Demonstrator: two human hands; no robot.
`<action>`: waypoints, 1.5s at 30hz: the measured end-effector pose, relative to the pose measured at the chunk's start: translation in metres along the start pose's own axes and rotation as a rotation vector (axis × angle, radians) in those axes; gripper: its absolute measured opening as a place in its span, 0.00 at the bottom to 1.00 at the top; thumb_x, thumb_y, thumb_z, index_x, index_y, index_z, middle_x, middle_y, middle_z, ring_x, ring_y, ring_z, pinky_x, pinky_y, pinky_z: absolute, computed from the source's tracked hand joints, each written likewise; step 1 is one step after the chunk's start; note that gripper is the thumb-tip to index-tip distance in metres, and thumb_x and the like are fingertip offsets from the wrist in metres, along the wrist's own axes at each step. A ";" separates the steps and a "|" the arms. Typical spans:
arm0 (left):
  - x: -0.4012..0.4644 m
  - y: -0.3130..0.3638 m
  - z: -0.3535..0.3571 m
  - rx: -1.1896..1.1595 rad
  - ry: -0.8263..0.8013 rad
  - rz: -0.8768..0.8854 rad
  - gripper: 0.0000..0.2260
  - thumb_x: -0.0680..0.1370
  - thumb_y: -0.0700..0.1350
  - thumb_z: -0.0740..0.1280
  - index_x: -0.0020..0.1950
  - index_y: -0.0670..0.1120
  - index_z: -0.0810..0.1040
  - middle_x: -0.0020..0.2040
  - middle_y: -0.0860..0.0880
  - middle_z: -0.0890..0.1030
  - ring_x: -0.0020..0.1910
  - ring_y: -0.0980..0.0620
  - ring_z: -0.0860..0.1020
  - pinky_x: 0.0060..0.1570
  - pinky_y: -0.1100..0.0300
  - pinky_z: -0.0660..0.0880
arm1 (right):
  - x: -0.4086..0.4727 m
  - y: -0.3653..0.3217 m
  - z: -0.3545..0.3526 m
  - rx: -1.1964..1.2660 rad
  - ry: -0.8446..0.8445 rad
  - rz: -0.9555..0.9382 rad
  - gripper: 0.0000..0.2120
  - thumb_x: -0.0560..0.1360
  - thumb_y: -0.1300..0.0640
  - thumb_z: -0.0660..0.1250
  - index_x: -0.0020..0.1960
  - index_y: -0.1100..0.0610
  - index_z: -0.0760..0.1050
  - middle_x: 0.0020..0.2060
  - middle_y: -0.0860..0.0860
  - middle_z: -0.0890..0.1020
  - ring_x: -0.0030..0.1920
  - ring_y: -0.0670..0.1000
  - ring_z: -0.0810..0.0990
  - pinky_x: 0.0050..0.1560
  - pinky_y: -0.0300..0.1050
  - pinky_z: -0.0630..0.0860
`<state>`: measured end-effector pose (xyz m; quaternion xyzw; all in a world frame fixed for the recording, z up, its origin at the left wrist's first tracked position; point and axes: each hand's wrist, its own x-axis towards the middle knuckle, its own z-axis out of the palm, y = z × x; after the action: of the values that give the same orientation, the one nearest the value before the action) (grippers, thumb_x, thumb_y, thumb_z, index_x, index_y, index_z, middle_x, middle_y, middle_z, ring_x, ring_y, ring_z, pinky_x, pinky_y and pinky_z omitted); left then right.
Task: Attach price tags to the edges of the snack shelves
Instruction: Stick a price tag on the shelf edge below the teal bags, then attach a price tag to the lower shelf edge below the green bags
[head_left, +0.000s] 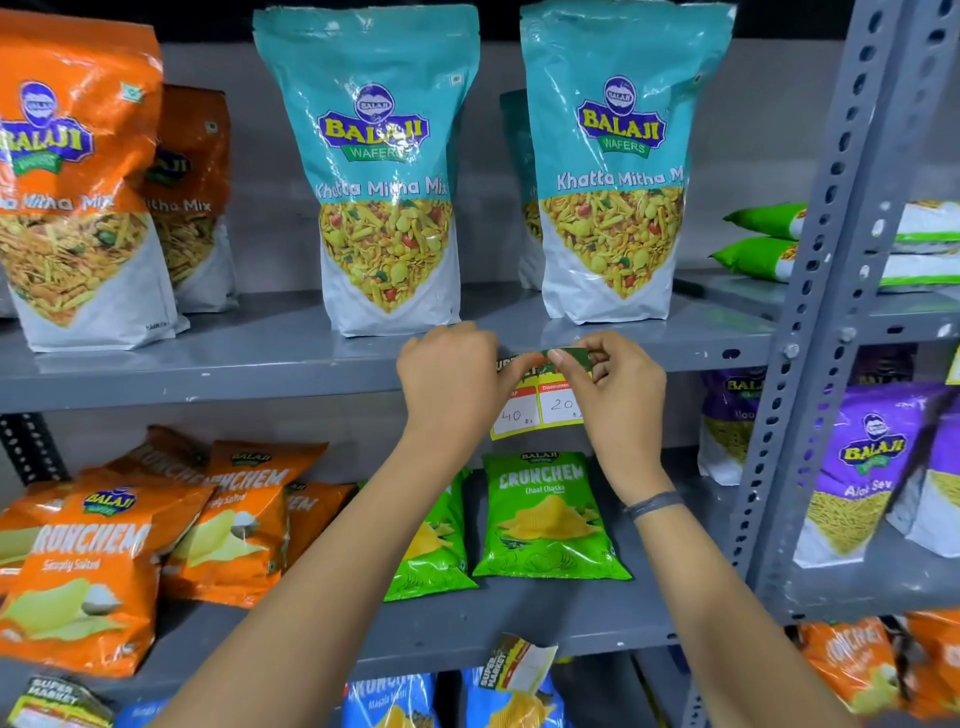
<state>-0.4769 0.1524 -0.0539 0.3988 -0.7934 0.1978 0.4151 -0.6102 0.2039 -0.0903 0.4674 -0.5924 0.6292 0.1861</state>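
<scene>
A yellow price tag (537, 408) with a green top strip and two white boxes reading 40 and 20 hangs against the front edge of the upper grey shelf (208, 376), below two teal Khatta Mitha Mix bags. My left hand (452, 371) pinches the tag's top left corner against the shelf edge. My right hand (618, 387) grips the top right corner, thumb on the green strip. Both hands hide parts of the tag's upper edge.
Orange Mix bags (78, 182) stand at the left of the upper shelf. Orange and green Crunchem packs (548, 514) lie on the shelf below. Two other tags (519, 662) hang on the lower shelf's edge. A perforated grey upright (810, 322) separates the right bay with purple bags.
</scene>
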 end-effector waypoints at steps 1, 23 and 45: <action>0.001 0.001 0.001 0.008 0.000 -0.031 0.23 0.69 0.66 0.66 0.29 0.47 0.75 0.31 0.44 0.79 0.33 0.42 0.77 0.27 0.60 0.54 | -0.001 0.000 -0.001 -0.002 -0.001 -0.007 0.10 0.71 0.52 0.73 0.41 0.57 0.76 0.32 0.49 0.75 0.32 0.49 0.71 0.35 0.47 0.73; -0.301 -0.021 0.148 -0.696 -1.104 -0.913 0.05 0.76 0.38 0.66 0.46 0.37 0.73 0.37 0.33 0.77 0.40 0.36 0.74 0.43 0.46 0.72 | -0.238 0.100 0.027 -0.361 -0.874 0.253 0.15 0.75 0.52 0.67 0.61 0.50 0.74 0.59 0.52 0.78 0.62 0.57 0.73 0.59 0.55 0.72; -0.281 -0.052 0.159 -0.484 -0.742 -0.454 0.07 0.73 0.50 0.68 0.39 0.48 0.76 0.36 0.48 0.84 0.37 0.45 0.80 0.32 0.58 0.71 | -0.265 0.130 0.031 -0.498 -0.909 0.383 0.08 0.73 0.47 0.69 0.41 0.51 0.78 0.42 0.49 0.85 0.50 0.54 0.79 0.54 0.51 0.67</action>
<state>-0.4201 0.1499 -0.3760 0.4972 -0.8040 -0.2429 0.2178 -0.5708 0.2302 -0.3832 0.5178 -0.8185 0.2275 -0.1014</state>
